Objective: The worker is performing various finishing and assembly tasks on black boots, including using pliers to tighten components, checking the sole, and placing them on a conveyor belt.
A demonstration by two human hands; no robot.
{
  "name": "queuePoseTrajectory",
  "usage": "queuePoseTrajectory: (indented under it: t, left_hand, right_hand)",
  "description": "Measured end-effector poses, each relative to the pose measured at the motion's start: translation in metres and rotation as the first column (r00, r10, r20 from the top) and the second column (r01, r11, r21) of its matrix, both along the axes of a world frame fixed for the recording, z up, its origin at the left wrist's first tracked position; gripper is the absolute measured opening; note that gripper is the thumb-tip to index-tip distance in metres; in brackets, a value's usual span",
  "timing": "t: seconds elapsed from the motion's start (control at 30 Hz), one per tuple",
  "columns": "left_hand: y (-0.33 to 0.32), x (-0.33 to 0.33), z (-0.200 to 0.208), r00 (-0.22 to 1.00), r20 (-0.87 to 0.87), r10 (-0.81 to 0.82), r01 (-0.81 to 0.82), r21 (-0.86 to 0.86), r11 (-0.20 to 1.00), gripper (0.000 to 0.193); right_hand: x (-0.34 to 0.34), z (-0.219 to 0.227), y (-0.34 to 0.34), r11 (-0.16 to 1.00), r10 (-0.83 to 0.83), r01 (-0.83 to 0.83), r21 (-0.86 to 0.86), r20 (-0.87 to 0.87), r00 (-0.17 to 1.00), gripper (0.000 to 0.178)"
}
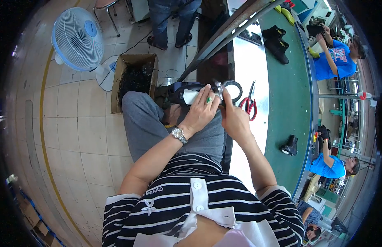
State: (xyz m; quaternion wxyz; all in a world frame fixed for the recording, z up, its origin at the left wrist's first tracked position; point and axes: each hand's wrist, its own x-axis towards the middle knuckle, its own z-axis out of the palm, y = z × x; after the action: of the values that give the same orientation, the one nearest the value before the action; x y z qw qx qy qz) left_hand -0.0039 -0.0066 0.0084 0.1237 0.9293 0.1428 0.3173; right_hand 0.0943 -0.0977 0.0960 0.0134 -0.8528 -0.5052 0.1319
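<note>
A black shoe or boot [174, 97] with a white patch lies across my lap. My left hand [202, 110] presses on it with the fingers closed over its edge; a green-stoned ring and a wristwatch show on that arm. My right hand [236, 119] is closed, index finger raised, around a small shiny metal tool [219, 89] that meets the fingers of my left hand. The tool's kind is blurred and partly hidden. Just beyond, a black ring-shaped piece [239, 91] surrounds a white area. Red-handled scissors [249, 103] rest on the metal tabletop beside my right hand.
A cardboard box [115, 96] of black scraps stands left of my knee, near a white fan [78, 39]. A slanted metal post [215, 41] rises ahead. On the right runs a green conveyor [287, 111] with black boots [276, 43]; co-workers sit beyond it.
</note>
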Motion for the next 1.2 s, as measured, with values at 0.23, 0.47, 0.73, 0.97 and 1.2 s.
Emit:
queuePoseTrajectory:
  t: [0.23,0.47,0.73,0.97,1.2]
  left_hand:
    - [0.023,-0.030,0.037,0.933,-0.319,0.163,-0.129,0.125,0.984,0.048]
    - [0.020,-0.035,0.026,0.931,-0.333,0.147,-0.094,0.171,0.981,0.049]
    - [0.019,-0.035,0.017,0.964,-0.230,0.131,-0.109,0.108,0.988,0.050]
    - [0.024,-0.041,0.021,0.996,-0.071,0.053,-0.069,-0.239,0.969,0.057]
    - [0.037,-0.053,0.027,0.996,-0.015,0.084,-0.075,-0.627,0.775,0.094]
  right_hand:
    - [-0.010,0.022,0.007,0.982,0.033,-0.034,0.187,0.010,0.999,0.068]
    - [-0.013,0.021,0.015,0.992,0.072,-0.069,0.106,-0.017,0.997,0.068]
    - [-0.013,0.015,0.020,0.991,0.123,-0.122,0.048,-0.033,0.992,0.066]
    - [-0.018,-0.010,0.019,0.994,0.068,-0.064,0.089,-0.043,0.997,0.069]
    - [-0.034,-0.008,0.024,0.989,0.052,-0.046,0.143,-0.038,0.998,0.068]
